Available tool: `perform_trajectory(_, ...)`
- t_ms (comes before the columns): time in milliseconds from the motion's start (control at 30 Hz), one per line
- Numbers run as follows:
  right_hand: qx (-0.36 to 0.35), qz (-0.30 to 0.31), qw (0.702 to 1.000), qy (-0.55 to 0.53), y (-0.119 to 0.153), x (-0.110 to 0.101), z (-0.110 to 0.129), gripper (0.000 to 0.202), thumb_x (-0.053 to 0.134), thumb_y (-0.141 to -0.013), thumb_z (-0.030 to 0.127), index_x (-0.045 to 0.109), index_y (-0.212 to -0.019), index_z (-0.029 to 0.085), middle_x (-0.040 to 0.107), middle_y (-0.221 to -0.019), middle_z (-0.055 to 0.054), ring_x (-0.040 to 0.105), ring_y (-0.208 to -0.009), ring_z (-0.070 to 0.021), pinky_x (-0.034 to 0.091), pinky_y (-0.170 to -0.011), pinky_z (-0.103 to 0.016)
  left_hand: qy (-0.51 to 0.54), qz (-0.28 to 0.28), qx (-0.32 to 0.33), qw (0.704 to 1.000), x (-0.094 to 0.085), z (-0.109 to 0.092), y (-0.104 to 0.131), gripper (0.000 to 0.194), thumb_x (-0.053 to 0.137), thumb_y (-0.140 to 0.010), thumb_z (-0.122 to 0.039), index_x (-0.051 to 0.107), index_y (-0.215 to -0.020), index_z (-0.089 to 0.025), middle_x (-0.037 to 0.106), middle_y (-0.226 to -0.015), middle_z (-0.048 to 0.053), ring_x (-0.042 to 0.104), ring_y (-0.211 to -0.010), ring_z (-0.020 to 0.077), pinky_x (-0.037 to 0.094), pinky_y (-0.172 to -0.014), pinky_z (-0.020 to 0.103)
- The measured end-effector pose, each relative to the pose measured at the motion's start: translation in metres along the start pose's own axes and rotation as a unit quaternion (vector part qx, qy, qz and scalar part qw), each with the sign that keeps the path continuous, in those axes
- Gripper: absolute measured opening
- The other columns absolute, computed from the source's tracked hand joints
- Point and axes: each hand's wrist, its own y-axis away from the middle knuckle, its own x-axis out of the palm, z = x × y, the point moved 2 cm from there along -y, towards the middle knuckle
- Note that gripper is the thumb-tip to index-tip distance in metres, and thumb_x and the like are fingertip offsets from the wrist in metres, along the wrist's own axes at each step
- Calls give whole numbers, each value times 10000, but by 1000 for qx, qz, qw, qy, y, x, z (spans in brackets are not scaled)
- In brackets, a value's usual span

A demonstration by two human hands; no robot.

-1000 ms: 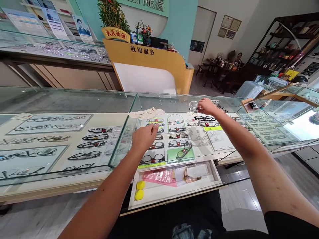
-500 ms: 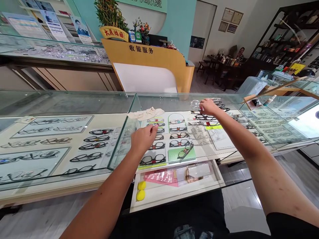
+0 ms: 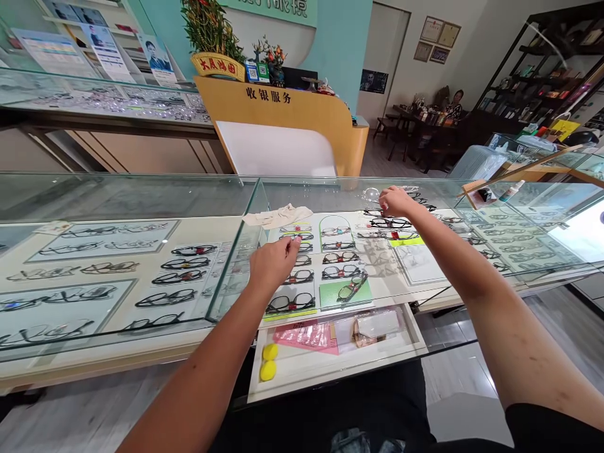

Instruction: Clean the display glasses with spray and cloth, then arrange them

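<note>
My right hand [image 3: 396, 202] reaches over the glass counter at the back, fingers pinched downward on a dark pair of eyeglasses [image 3: 374, 212]; its fingertips are partly hidden. More dark eyeglasses [image 3: 397, 223] lie just in front of it, and a clear round lens-like piece [image 3: 370, 194] is beside the fingers. My left hand [image 3: 274, 263] is closed over the counter, thumb against the curled fingers, with no object showing in it. Near it are rows of eyeglasses [image 3: 291, 303] and a crumpled beige cloth [image 3: 278, 216]. One pair of eyeglasses [image 3: 352, 287] lies slanted over a green card [image 3: 330, 293].
Below the counter an open drawer [image 3: 302, 385] holds yellow round cases [image 3: 268, 370] and a pink packet [image 3: 306, 336]. An upright glass panel [image 3: 236, 251] stands left of my left hand. Beyond is a wooden cashier desk [image 3: 283, 113]; a person [image 3: 453, 108] sits far back.
The view has shifted very slightly. Both hands stay in almost the same place, with no clear change in what they touch.
</note>
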Motion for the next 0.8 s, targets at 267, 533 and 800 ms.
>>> perform_trajectory(267, 34, -4, 999, -35, -3, -9, -2, 148, 807, -878, 355, 788, -863, 209, 760, -1334, -145, 555, -1279, -393, 450, -1053, -483, 2, -3, 2, 1000, -1, 0, 0, 540, 291, -1134, -617, 554, -836, -252, 742, -802, 88, 698, -804, 302, 268, -658, 358)
perform_trajectory(533, 97, -73, 991, -57, -5, -12, 4, 341, 635, -954, 121, 763, -1267, 166, 774, -1253, -162, 642, -1206, -327, 498, -969, -395, 0, 6, 1, 1000, -2, -2, 2, 519, 292, -1142, -591, 555, -851, -251, 757, -827, 82, 691, -793, 288, 270, -652, 353)
perform_trajectory(800, 113, -54, 991, -49, -9, -5, 9, 195, 725, -1079, 336, 753, -1186, 177, 760, -1165, -71, 695, -1136, -256, 537, -1063, -446, -7, 1, -2, 1000, -2, -1, 2, 516, 279, -1143, -594, 501, -830, -249, 745, -817, 77, 685, -809, 280, 259, -653, 353)
